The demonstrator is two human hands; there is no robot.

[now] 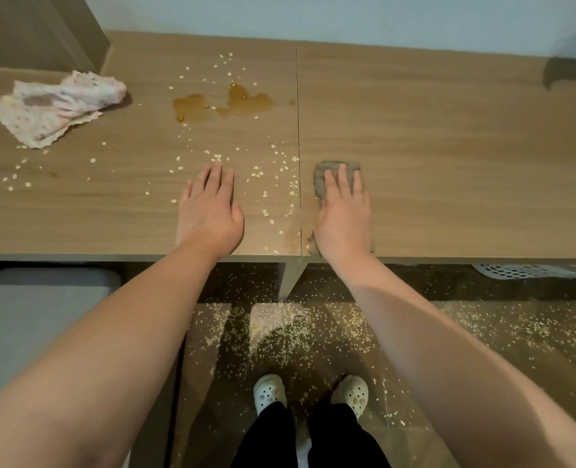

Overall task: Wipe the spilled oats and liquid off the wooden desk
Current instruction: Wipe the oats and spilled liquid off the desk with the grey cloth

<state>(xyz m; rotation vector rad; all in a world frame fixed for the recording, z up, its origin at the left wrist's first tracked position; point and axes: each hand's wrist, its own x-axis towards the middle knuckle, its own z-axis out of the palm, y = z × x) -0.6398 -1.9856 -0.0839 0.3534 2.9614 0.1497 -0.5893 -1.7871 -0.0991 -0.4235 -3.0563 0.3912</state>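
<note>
A pale wall (347, 18) backs a long wooden desk (448, 136), whose top is split by a thin seam running front to back; below its front edge a dark glossy floor (482, 349) is thickly strewn with fallen flakes, and the person's feet in pale clogs (269, 391) stand among them; a grey padded seat (36, 315) sits at lower left, a white perforated basket (529, 270) under the desk at right. On the desk's left half, a crumpled pink cloth (55, 108) lies near the back; brown liquid (226, 103) pools just left of the seam; oats (280, 170) scatter around it and toward the front edge. The left hand (210, 211) lies flat and empty, fingers together, on the wood; the right hand (342, 214), just right of the seam, presses flat on a grey rag (323, 172).
</note>
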